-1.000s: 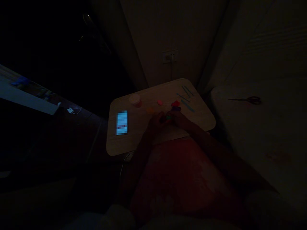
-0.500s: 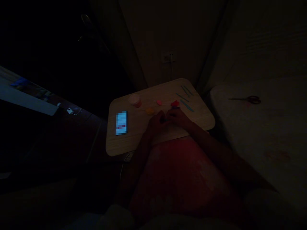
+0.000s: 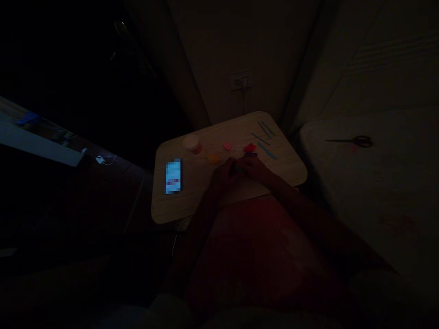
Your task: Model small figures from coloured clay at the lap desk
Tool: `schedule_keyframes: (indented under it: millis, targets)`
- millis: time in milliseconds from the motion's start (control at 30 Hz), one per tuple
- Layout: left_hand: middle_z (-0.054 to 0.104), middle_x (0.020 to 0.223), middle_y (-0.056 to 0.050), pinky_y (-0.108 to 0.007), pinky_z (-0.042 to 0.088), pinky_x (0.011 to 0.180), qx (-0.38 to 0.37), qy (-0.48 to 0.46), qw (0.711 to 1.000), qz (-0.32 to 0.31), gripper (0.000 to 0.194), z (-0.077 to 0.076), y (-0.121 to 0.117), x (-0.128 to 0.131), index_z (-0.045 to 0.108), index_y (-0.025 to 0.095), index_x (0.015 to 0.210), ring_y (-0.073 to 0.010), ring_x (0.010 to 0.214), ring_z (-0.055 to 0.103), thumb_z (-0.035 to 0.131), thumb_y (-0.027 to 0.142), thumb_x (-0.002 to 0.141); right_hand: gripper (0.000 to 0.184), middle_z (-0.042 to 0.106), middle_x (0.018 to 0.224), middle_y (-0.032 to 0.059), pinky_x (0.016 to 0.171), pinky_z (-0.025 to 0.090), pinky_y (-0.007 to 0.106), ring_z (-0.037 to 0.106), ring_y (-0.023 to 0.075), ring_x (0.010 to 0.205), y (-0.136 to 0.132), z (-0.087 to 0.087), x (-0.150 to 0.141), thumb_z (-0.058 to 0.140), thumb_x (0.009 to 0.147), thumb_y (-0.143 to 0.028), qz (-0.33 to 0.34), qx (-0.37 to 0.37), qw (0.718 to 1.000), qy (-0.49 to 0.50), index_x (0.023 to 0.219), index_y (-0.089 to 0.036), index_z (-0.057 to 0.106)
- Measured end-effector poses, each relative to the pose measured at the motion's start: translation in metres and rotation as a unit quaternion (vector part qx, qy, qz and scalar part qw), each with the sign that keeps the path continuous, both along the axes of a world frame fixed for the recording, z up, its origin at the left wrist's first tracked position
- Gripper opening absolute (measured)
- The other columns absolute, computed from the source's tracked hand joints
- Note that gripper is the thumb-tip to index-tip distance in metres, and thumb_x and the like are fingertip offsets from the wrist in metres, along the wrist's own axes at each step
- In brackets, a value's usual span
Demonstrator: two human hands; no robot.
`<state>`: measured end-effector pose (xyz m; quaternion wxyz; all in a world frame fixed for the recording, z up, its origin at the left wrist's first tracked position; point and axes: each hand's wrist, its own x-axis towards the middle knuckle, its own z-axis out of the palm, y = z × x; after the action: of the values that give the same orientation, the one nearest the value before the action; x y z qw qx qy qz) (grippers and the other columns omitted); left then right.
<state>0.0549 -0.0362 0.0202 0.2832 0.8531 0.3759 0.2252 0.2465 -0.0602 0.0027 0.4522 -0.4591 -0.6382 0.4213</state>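
In the dim light my left hand and my right hand meet over the near middle of the wooden table. Between their fingers shows a small green lump that looks like modelling clay; both hands are closed around it. Just beyond my right hand lie a red lump and a dark blue-purple piece. An orange-yellow lump rests beyond my left hand, with a flat pink piece farther back. Fingertips are mostly lost in shadow.
A lit phone lies at the table's left, near a lidded tub. Several thin blue-green sticks or tools lie at the right. Scissors rest on a pale surface farther right. A wall socket with a cable is behind the table.
My fingers have shifted slightly, and the green lump between them now shows more clearly. Both hands stay in nearly the same place; the other things on the table have not moved.
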Motion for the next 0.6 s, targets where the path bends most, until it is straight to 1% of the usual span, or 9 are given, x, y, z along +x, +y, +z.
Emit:
schedule_keyframes:
  millis: [67, 133, 333, 433, 500, 533, 600]
  targets:
    - [0.072, 0.1, -0.006, -0.032, 0.048, 0.077, 0.013, 0.015, 1.0, 0.004, 0.026, 0.0019, -0.0012, 0.0002, 0.06, 0.022, 0.116, -0.0222, 0.086, 0.065, 0.056, 0.043, 0.102, 0.047, 0.063, 0.073, 0.0012, 0.065, 0.04, 0.029, 0.052, 0.0152, 0.067, 0.0, -0.0005, 0.001, 0.066, 0.086, -0.065, 0.016, 0.007, 1.0, -0.02, 0.081, -0.018, 0.066]
    - [0.072, 0.1, -0.007, -0.032, 0.048, 0.077, 0.029, 0.029, 0.999, 0.007, 0.023, 0.0023, -0.0014, 0.0003, 0.061, 0.021, 0.112, -0.0224, 0.087, 0.065, 0.053, 0.041, 0.104, 0.046, 0.063, 0.073, 0.0009, 0.065, 0.039, 0.028, 0.052, 0.0153, 0.068, 0.0001, -0.001, 0.0023, 0.071, 0.083, -0.063, 0.019, 0.01, 0.999, -0.039, 0.081, -0.018, 0.066]
    - [0.073, 0.099, -0.008, -0.033, 0.05, 0.081, 0.052, 0.053, 0.997, 0.014, 0.021, -0.001, 0.0001, -0.0005, 0.063, 0.02, 0.109, -0.0225, 0.087, 0.065, 0.055, 0.037, 0.102, 0.045, 0.062, 0.07, 0.0004, 0.064, 0.037, 0.028, 0.051, 0.0141, 0.066, -0.0013, 0.0008, 0.0051, 0.064, 0.092, -0.061, 0.052, -0.002, 0.996, -0.079, 0.082, -0.017, 0.065]
    - [0.072, 0.095, -0.008, -0.034, 0.051, 0.081, 0.053, 0.064, 0.996, 0.025, 0.019, 0.0, -0.0005, -0.0004, 0.065, 0.019, 0.105, -0.0233, 0.086, 0.065, 0.057, 0.036, 0.101, 0.045, 0.06, 0.067, 0.0001, 0.062, 0.035, 0.028, 0.05, 0.0139, 0.063, -0.0016, 0.0016, 0.0054, 0.061, 0.095, -0.059, 0.056, -0.005, 0.994, -0.096, 0.078, -0.018, 0.063]
    - [0.074, 0.098, -0.008, -0.035, 0.053, 0.083, 0.047, 0.054, 0.997, 0.029, 0.02, 0.0016, -0.0013, -0.0001, 0.066, 0.02, 0.111, -0.024, 0.089, 0.067, 0.059, 0.034, 0.099, 0.045, 0.059, 0.064, -0.0002, 0.061, 0.035, 0.028, 0.05, 0.0135, 0.061, -0.0012, 0.0011, 0.0053, 0.059, 0.096, -0.057, 0.058, -0.004, 0.993, -0.104, 0.074, -0.019, 0.061]
    - [0.075, 0.103, -0.008, -0.035, 0.054, 0.085, 0.043, 0.038, 0.998, 0.024, 0.024, 0.0022, -0.0016, 0.0, 0.066, 0.02, 0.117, -0.0243, 0.092, 0.069, 0.06, 0.034, 0.099, 0.045, 0.06, 0.064, -0.0002, 0.061, 0.035, 0.028, 0.051, 0.0133, 0.06, -0.0009, 0.0007, 0.0052, 0.058, 0.097, -0.057, 0.06, -0.005, 0.993, -0.106, 0.073, -0.019, 0.061]
    - [0.076, 0.121, -0.01, -0.037, 0.056, 0.095, 0.034, -0.004, 0.999, -0.001, 0.034, 0.0022, -0.0019, 0.0002, 0.063, 0.021, 0.131, -0.0247, 0.106, 0.071, 0.061, 0.033, 0.099, 0.048, 0.061, 0.063, 0.0004, 0.06, 0.035, 0.028, 0.051, 0.0132, 0.059, -0.0006, 0.0002, 0.005, 0.055, 0.098, -0.059, 0.062, -0.009, 0.993, -0.104, 0.072, -0.018, 0.062]
